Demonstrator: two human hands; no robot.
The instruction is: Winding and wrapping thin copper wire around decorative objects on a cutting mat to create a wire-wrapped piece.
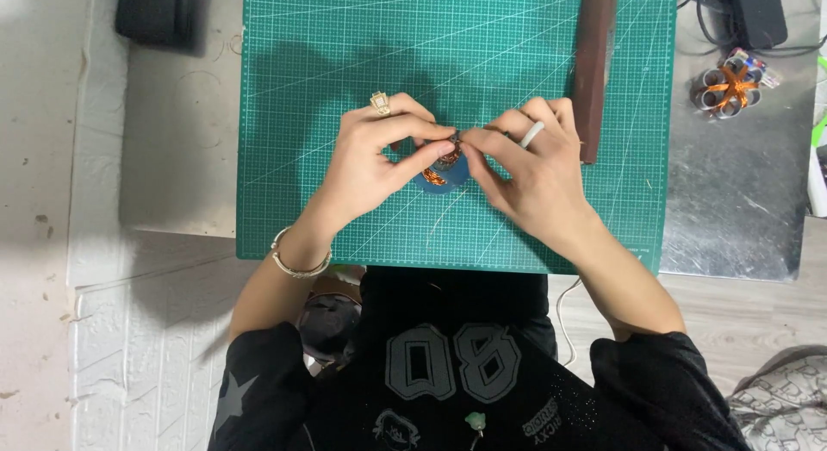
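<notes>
Head view: coiled copper wire (pixel 441 162), round blue disc (pixel 448 177)

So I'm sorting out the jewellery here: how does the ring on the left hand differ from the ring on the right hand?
The left hand's ring is gold-coloured with a chunky, squarish top; the right hand's ring is a plain, pale, smooth band. The gold one sits near the knuckle and sticks up, while the pale one lies flat and slanted across its finger. Both hands pinch the same small coppery piece over the green cutting mat.
</notes>
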